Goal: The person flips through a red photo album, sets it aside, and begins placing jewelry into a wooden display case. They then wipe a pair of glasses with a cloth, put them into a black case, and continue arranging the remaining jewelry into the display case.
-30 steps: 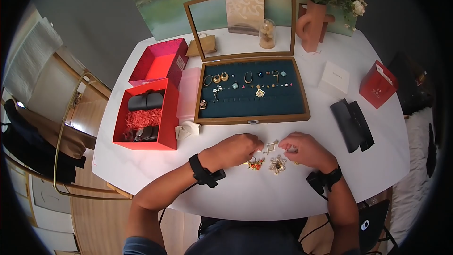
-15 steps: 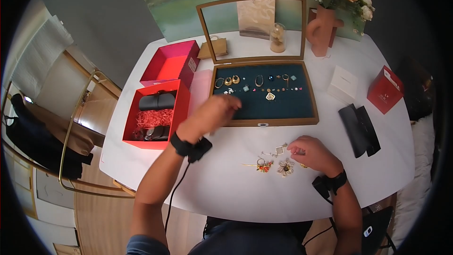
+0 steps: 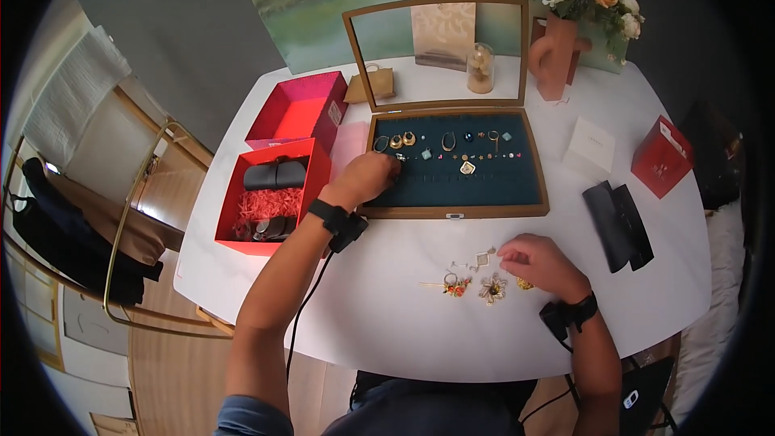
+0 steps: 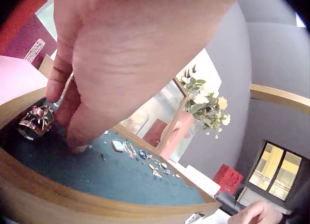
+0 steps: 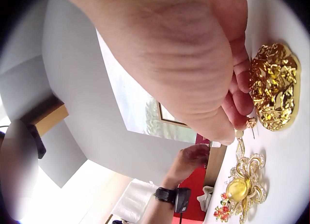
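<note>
My left hand (image 3: 367, 178) reaches over the left end of an open jewellery box (image 3: 468, 211), fingertips down at the dark green lining. An ornate jewelled ring (image 4: 36, 122) stands beside the fingers in the left wrist view. The palm hides the fingertips, so I cannot tell whether they pinch anything. My right hand (image 3: 539, 265) rests on the table with loosely bent fingers, near a square drop earring (image 3: 483, 259) and a shiny gold ornament (image 5: 276, 88). A flower brooch (image 3: 492, 289) and a red-flowered hairpin (image 3: 457, 286) lie close by.
Rows of earrings (image 3: 467, 168) fill the box's upper part; its glass lid stands raised behind. A red box (image 3: 311, 194) with shredded paper is at the left. A black case (image 3: 617, 226), a white box (image 3: 588, 148) and a red box stand right. A vase (image 3: 553, 56) is behind.
My left hand has moved from the jewellery on the table up and left into the box. The right hand stays near the square earring. The head view has shifted slightly.
</note>
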Motion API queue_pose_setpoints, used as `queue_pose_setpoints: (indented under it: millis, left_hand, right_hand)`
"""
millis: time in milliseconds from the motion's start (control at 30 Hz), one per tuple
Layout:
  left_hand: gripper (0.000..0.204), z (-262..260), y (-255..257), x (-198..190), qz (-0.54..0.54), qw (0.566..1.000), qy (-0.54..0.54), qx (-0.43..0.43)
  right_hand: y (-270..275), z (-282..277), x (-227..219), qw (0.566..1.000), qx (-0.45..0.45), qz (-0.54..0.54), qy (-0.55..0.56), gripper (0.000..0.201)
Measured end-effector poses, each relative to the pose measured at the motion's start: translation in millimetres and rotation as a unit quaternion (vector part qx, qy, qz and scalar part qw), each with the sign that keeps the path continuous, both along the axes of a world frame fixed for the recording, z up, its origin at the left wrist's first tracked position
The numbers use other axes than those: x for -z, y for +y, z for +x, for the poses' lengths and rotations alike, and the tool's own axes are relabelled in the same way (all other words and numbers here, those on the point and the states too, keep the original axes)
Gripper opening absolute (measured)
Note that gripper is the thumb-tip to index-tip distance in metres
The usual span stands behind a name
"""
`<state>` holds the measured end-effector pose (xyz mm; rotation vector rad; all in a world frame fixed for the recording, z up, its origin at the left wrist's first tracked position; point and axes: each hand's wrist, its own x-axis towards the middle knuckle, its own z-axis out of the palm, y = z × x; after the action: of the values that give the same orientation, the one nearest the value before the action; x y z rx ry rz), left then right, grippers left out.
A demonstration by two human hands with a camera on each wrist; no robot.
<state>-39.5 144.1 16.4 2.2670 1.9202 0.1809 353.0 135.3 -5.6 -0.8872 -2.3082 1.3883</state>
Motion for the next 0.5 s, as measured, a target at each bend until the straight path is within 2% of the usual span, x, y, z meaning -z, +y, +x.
queue_pose_setpoints:
  millis: [300, 500]
  left_hand:
    - [0.01, -4.6, 5.5, 4.5, 0.02, 1.0, -0.008, 0.023]
    - [0.012, -5.0, 3.9, 3.2, 0.04, 0.999, -0.014, -0.003]
  right_hand:
    - [1.9, -0.2, 0.2, 1.0, -0.003, 0.006, 0.002, 0.018]
    - [1.1, -0.4, -1.0, 1.0, 0.002, 0.005, 0.006, 0.016]
